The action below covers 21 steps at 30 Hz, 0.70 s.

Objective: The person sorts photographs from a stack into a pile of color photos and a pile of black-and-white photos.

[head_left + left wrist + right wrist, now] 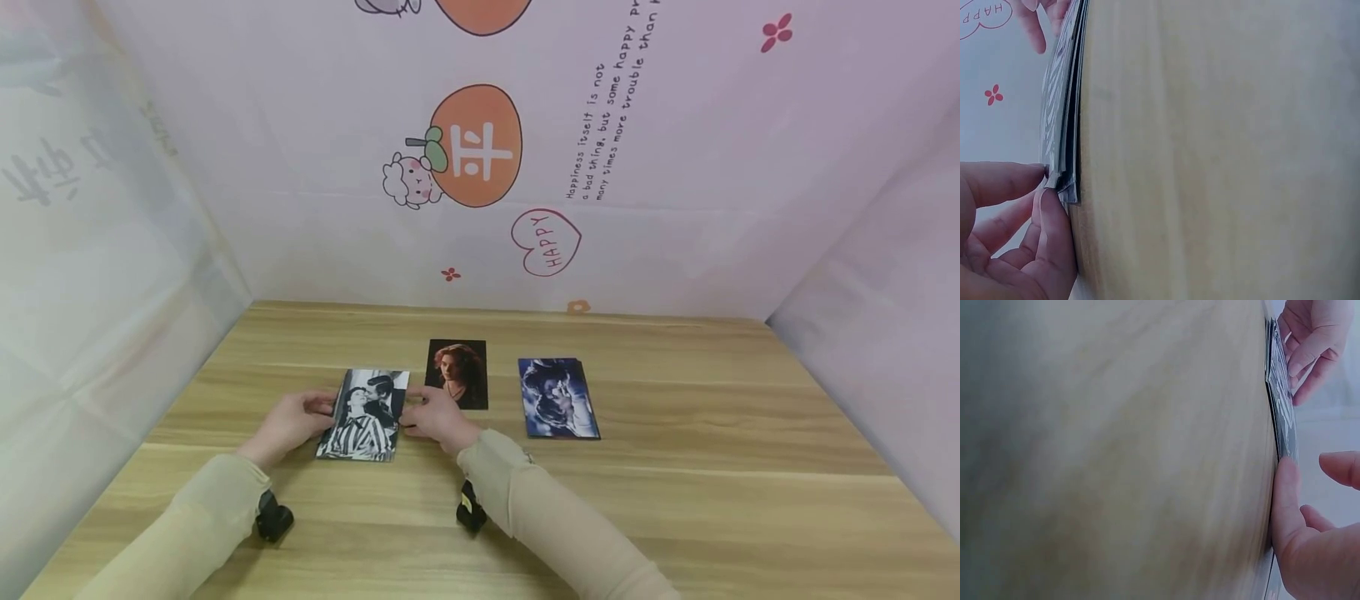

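A stack of black-and-white photo cards (363, 417), its top one showing two people, lies on the left part of the table. At its left edge my left hand (288, 425) pinches a corner of the upper cards between thumb and finger. The left wrist view shows the cards (1057, 131) slightly fanned, with gaps between their edges. My right hand (442, 421) is at the opposite edge. One fingertip (1286, 472) touches the card edge there, while another finger stands apart from it in the right wrist view.
A dark portrait card (472, 383) lies just behind my right hand, partly covered by it. Farther right is a small stack of blue-toned photo cards (558, 400). The wood-grain table (712, 500) meets a printed cloth backdrop (660, 250) at the back.
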### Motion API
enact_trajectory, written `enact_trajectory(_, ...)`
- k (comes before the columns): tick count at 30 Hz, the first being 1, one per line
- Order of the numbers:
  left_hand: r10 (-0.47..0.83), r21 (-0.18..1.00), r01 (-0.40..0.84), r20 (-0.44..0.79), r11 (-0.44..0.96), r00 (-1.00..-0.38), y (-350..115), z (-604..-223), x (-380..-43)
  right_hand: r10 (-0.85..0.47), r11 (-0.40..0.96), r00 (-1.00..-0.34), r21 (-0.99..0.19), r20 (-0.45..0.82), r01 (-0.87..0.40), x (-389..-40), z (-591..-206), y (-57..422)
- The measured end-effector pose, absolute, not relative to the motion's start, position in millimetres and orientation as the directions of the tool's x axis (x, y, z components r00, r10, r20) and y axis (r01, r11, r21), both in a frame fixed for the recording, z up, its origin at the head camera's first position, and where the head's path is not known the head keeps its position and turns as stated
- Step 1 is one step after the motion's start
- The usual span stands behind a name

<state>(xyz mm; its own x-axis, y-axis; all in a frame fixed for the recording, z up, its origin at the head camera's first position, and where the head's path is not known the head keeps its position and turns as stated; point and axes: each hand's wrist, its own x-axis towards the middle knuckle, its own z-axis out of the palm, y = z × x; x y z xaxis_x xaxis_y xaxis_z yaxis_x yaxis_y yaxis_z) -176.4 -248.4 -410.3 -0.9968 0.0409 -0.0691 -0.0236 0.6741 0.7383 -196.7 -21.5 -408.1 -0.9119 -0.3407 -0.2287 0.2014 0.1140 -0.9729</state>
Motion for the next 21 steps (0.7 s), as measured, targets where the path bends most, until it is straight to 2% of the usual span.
enact_trajectory(12,0.017,0.737,-0.063,-0.101,0.673,-0.995,-249,-408,-179,-0.351,0.083,-0.907,-0.973,-0.232,0.217,-197,-408,-19)
enact_trajectory(21,0.035,0.78,-0.056,-0.099,0.623,-0.994,-250,-399,-175,-0.329,0.045,-0.917,-0.974,-0.224,0.222,-196,-405,-14)
